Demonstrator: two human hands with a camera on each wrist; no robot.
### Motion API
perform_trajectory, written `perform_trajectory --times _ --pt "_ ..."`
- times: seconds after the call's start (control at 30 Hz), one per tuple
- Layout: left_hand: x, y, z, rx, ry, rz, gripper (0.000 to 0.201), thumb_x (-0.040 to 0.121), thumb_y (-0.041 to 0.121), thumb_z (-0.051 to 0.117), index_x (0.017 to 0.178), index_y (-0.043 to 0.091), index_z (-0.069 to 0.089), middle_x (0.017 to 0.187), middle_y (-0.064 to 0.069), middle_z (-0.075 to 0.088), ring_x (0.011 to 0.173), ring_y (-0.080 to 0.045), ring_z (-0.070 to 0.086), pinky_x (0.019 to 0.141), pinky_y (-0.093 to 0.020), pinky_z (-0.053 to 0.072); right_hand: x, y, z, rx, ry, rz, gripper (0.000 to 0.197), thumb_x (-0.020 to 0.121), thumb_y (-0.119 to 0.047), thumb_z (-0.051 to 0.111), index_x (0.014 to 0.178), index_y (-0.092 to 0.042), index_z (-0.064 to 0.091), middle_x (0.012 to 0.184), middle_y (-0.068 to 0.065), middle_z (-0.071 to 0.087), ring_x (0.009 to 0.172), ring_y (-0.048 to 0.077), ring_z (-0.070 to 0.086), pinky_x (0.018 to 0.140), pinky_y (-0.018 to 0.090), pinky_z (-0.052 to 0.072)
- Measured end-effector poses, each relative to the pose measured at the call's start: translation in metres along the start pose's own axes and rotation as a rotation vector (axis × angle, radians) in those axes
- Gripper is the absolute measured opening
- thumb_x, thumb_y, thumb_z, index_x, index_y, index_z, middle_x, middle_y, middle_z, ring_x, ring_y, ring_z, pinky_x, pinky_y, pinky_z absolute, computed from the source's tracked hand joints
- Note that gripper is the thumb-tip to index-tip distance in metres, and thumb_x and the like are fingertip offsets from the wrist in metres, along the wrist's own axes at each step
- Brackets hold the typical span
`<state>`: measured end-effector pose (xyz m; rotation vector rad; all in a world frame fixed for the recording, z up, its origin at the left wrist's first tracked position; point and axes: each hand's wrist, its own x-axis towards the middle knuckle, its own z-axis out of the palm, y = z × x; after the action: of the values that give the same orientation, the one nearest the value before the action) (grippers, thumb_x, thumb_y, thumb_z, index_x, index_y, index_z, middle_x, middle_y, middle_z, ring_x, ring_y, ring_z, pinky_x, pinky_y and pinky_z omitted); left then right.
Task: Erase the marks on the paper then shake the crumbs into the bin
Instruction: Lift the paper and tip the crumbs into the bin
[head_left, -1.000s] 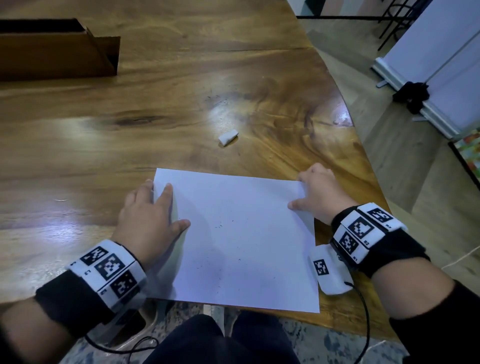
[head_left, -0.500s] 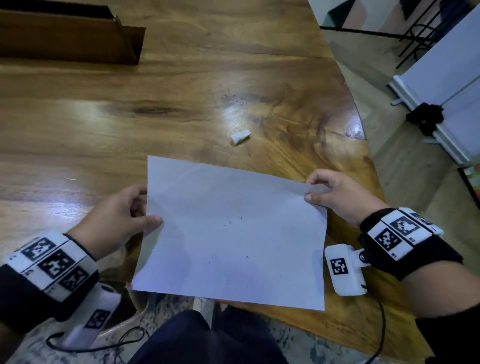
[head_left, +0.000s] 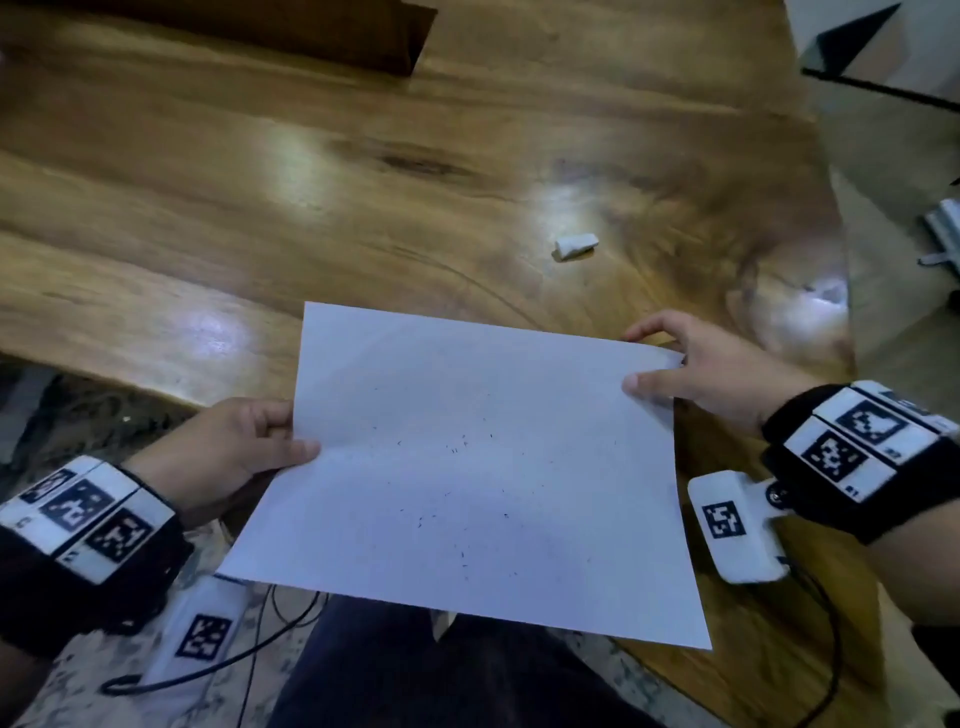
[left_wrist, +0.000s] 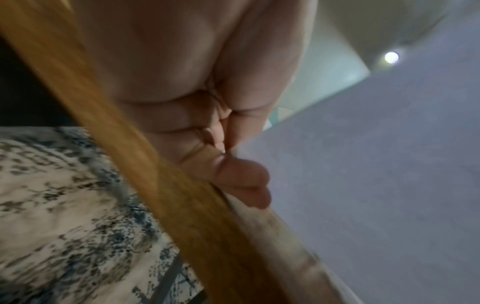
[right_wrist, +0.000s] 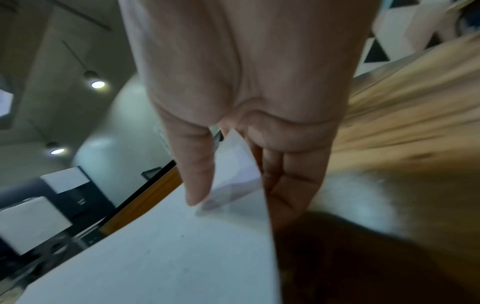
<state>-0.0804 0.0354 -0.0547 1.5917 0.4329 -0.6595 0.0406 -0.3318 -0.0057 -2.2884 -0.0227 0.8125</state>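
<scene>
From the head view, the paper (head_left: 467, 467) is a plain white sheet, lifted off the desk (head_left: 363, 208) and held over its near edge, its near part hanging past the edge above the person's lap. Small dark crumbs (head_left: 457, 447) are scattered across its middle and lower half; no drawn marks can be made out. The left hand (head_left: 228, 452) pinches the sheet's left edge, thumb on top and fingers beneath. The right hand (head_left: 696, 369) pinches the far right corner, thumb on top, index finger stretched along the far edge. A white eraser (head_left: 574, 245) lies on the desk beyond the sheet, toward the right edge. A brown box (head_left: 332, 31) sits at the far edge.

The left wrist view shows the left hand's fingers (left_wrist: 249, 185) curled under the sheet's edge, pressed against its underside, with the desk's edge running beside them.

The right wrist view shows the paper's corner clamped between the thumb (right_wrist: 197, 174) above and the other fingers (right_wrist: 291, 181) below.

One second ago the sheet lay flat on the desk with both hands resting on its side edges; half a second ago it was just rising. Now it is higher and drawn nearer the person. The eraser has stayed put.
</scene>
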Motion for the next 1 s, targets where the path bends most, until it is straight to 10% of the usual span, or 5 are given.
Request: perform_trajectory --times 0.13,0.43,0.53,0.87,1.0 --pt "-0.031 -0.035 -0.022 -0.092 0.046 -0.007 0.083 0.023 0.049 0.088 0.096 0.012 0.070 0.091 -0.013 0.075 0.083 -0.030 0.070 0.060 -0.029 0.059 0.002 -0.026 0.022 0.135 -0.085 -0.004 0.044 0.083 -0.008 0.068 0.119 -0.023 0.047 0.098 0.018 0.060 0.077 0.028 0.064 0.066 0.039 0.056" --pt "-0.116 -0.115 -0.089 -0.302 0.264 -0.043 0.053 0.031 0.036 0.089 0.078 0.015 0.074 0.083 -0.006 0.076 0.066 -0.018 0.071 0.050 -0.021 0.055 -0.005 -0.122 0.124 -0.150 -0.271 -0.326 0.065 0.086 -0.002 0.063 0.130 -0.041 0.035 0.091 -0.002 0.055 0.061 0.004 0.060 0.054 0.017 0.050" --pt "-0.142 -0.155 -0.118 -0.365 0.309 -0.086 0.071 0.021 0.035 0.092 0.086 0.014 0.073 0.085 -0.008 0.076 0.072 -0.025 0.071 0.054 -0.029 0.058 -0.006 -0.148 0.171 -0.378 -0.227 -0.479 0.077 0.086 -0.007 0.064 0.141 -0.044 0.024 0.107 -0.012 0.047 0.074 0.008 0.055 0.057 0.021 0.043" --pt "-0.177 -0.277 -0.187 -0.509 0.483 -0.163 0.018 0.065 0.015 0.073 0.081 0.023 0.074 0.089 0.001 0.075 0.074 -0.019 0.072 0.060 -0.034 0.060 0.017 -0.195 0.324 -0.773 -0.287 -0.715 0.058 0.090 0.002 0.048 0.139 -0.024 0.032 0.110 0.003 0.035 0.085 0.024 0.048 0.064 0.031 0.036" --pt "-0.168 -0.324 -0.196 -0.574 0.579 -0.208 0.045 0.087 -0.006 0.041 0.076 0.023 0.074 0.080 0.006 0.076 0.070 -0.014 0.071 0.056 -0.028 0.059 0.042 -0.196 0.375 -0.787 -0.323 -0.698 0.054 0.088 0.006 0.044 0.133 -0.025 0.040 0.112 0.005 0.032 0.087 0.033 0.054 0.064 0.034 0.044"
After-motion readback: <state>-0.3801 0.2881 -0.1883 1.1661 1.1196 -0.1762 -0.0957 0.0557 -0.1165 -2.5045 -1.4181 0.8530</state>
